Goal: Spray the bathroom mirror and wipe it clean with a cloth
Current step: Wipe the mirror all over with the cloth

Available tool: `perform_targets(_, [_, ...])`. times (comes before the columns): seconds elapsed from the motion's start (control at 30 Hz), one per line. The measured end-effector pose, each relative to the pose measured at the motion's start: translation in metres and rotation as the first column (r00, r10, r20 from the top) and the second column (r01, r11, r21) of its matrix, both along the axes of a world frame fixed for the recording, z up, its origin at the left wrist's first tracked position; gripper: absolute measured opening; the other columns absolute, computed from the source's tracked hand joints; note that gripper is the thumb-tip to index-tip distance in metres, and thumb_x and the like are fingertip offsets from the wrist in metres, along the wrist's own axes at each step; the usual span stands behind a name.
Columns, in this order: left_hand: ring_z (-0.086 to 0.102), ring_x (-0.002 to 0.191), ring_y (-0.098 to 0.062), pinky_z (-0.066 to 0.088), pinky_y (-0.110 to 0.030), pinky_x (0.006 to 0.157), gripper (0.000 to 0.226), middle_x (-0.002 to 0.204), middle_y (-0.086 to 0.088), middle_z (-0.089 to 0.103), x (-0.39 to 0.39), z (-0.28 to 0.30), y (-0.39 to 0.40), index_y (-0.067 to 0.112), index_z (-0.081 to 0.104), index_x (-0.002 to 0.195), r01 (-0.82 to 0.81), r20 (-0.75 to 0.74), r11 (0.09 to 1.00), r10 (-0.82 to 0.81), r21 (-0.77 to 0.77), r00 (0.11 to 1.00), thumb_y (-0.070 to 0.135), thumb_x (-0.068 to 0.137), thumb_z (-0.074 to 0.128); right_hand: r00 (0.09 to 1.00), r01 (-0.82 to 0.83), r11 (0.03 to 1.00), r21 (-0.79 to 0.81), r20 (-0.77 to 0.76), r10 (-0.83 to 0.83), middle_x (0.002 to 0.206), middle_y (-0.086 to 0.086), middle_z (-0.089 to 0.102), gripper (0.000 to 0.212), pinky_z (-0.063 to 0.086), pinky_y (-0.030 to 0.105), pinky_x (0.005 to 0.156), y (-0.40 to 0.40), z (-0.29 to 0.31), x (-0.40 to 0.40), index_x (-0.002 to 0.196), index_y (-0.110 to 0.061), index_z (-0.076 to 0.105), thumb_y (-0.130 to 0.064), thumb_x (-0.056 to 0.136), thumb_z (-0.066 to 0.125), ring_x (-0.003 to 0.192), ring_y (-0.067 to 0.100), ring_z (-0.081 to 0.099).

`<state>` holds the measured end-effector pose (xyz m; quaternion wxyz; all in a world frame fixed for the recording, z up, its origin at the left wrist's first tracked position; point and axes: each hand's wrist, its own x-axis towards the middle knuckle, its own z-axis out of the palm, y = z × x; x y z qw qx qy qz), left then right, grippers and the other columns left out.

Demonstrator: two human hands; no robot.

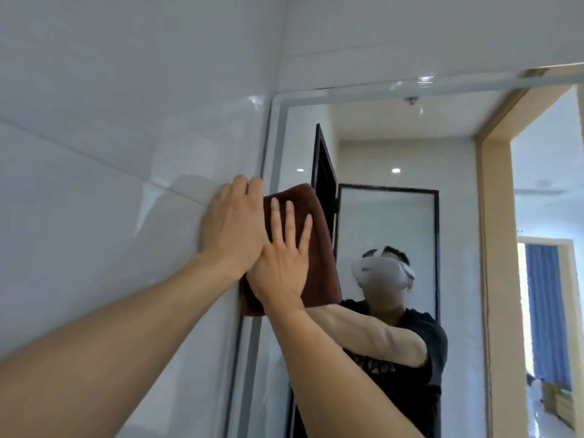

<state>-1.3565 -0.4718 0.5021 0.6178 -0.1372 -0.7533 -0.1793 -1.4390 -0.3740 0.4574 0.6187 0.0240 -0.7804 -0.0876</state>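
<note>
A folded brown cloth (319, 248) is pressed flat against the left edge of the bathroom mirror (410, 147), about halfway up. My right hand (281, 257) lies on the cloth with fingers spread, palm pushing it onto the glass. My left hand (232, 226) rests beside it, half on the cloth's left edge and half on the white wall tile. Both arms reach up from the lower left. No spray bottle is in view.
Glossy white tiles (110, 137) cover the wall left of the mirror and above it. The mirror reflects a person in a dark shirt with a white headset, a black-framed door and a wood-trimmed doorway (496, 248) on the right.
</note>
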Motion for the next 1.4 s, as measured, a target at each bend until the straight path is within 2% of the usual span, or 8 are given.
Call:
perform_targets(0.13, [0.055,0.095,-0.028,0.048,-0.042,0.078,0.032,0.109,-0.01,0.058,-0.005,-0.013,0.011,0.01,0.054,0.11,0.051,-0.076,0.999,-0.051,0.003,0.996,0.016,0.09,0.029,0.999,-0.029,1.0,-0.013,0.027,0.029,0.168,0.008,0.003,0.076,-0.002,0.058,0.121,0.0,-0.023,0.004,0.158,-0.021,-0.005,-0.049,0.1,0.034,0.154,0.03,-0.008])
perform_targets(0.33, [0.054,0.101,-0.028,0.043,-0.041,0.086,0.023,0.11,-0.006,0.058,0.009,-0.033,0.067,0.012,0.055,0.108,0.19,-0.107,0.977,-0.18,0.094,0.978,0.006,0.087,0.049,0.995,-0.091,0.996,0.001,0.041,0.091,0.167,0.0,0.016,0.074,0.001,0.052,0.124,0.043,-0.065,0.04,0.159,-0.02,0.014,-0.049,0.098,0.046,0.155,0.022,-0.001])
perform_targets(0.53, [0.051,0.094,-0.017,0.037,-0.028,0.082,0.014,0.103,0.0,0.057,0.059,-0.063,0.154,0.015,0.058,0.101,0.403,-0.103,0.915,-0.402,-0.018,0.91,0.009,0.09,0.053,0.997,0.012,0.999,-0.033,0.072,-0.009,0.165,-0.001,0.024,0.068,-0.002,0.051,0.124,0.143,-0.082,0.102,0.159,-0.02,0.02,-0.047,0.099,0.039,0.155,0.018,-0.003])
perform_targets(0.73, [0.051,0.092,-0.018,0.045,-0.036,0.078,0.015,0.102,0.001,0.057,0.099,-0.08,0.244,0.015,0.058,0.101,0.555,-0.082,0.831,-0.555,-0.027,0.828,0.009,0.088,0.053,0.983,0.181,0.983,-0.003,0.036,-0.181,0.168,-0.001,0.004,0.068,0.003,0.055,0.123,0.273,-0.076,0.181,0.158,-0.034,0.009,-0.056,0.099,0.034,0.155,0.02,-0.006])
perform_targets(0.87, [0.054,0.108,-0.021,0.044,-0.036,0.094,0.027,0.119,-0.003,0.059,0.137,-0.085,0.318,0.014,0.06,0.114,0.636,-0.072,0.77,-0.639,-0.061,0.766,0.008,0.088,0.054,0.963,0.264,0.963,-0.053,-0.048,-0.266,0.168,0.001,0.01,0.062,0.009,0.056,0.122,0.36,-0.063,0.232,0.157,-0.037,0.022,-0.055,0.098,0.031,0.155,0.02,0.002])
perform_targets(1.07, [0.044,0.133,-0.023,0.036,-0.045,0.113,0.038,0.14,-0.007,0.052,0.188,-0.096,0.402,0.014,0.057,0.127,0.721,-0.056,0.675,-0.735,-0.156,0.676,0.011,0.089,0.054,0.918,0.355,0.921,-0.159,-0.124,-0.376,0.167,0.003,0.012,0.068,0.008,0.056,0.123,0.486,-0.061,0.309,0.158,-0.033,0.022,-0.057,0.096,0.037,0.155,0.021,0.005])
perform_targets(1.23, [0.044,0.135,-0.023,0.034,-0.044,0.116,0.038,0.143,-0.006,0.051,0.196,-0.113,0.417,0.017,0.056,0.128,0.726,-0.021,0.666,-0.739,-0.171,0.674,0.012,0.09,0.057,0.871,0.412,0.859,-0.304,-0.147,-0.47,0.166,0.008,0.019,0.062,0.015,0.059,0.12,0.559,-0.105,0.353,0.147,-0.017,0.045,-0.052,0.097,0.037,0.154,0.026,0.014])
perform_targets(1.4, [0.047,0.13,-0.025,0.039,-0.045,0.108,0.035,0.141,-0.005,0.051,0.171,-0.132,0.375,0.015,0.056,0.126,0.696,0.022,0.709,-0.698,-0.115,0.716,0.012,0.092,0.056,0.873,0.405,0.849,-0.339,-0.131,-0.469,0.165,0.011,0.019,0.063,0.016,0.059,0.12,0.546,-0.149,0.351,0.148,-0.012,0.043,-0.048,0.096,0.038,0.154,0.029,0.013])
